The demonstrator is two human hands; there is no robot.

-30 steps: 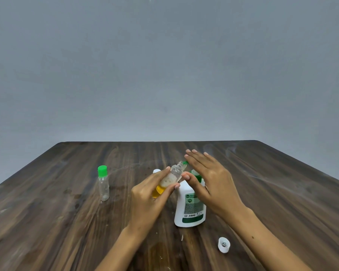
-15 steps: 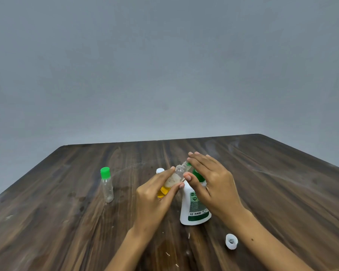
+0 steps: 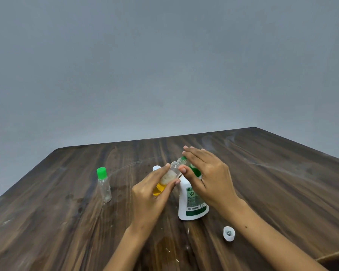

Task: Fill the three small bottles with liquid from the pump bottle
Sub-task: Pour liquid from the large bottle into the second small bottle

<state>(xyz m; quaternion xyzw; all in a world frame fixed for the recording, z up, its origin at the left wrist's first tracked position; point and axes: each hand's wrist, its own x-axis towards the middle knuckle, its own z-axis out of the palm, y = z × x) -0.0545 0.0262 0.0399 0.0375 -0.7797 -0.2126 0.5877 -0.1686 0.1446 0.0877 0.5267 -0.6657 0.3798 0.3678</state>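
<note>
Fingers of our left hand [image 3: 151, 194] curl around a small clear bottle [image 3: 169, 176], tilted with its open neck up against the green spout of the white pump bottle [image 3: 192, 204]; yellow liquid sits in its lower end. Our right hand [image 3: 207, 177] lies flat on the pump head, fingers straight and together, pressing without gripping. Both forearms reach in from the near edge of the wooden table [image 3: 272, 173]. To the left a green-capped small bottle [image 3: 104, 185] stands upright. A loose white cap [image 3: 229, 233] lies near our right forearm.
</note>
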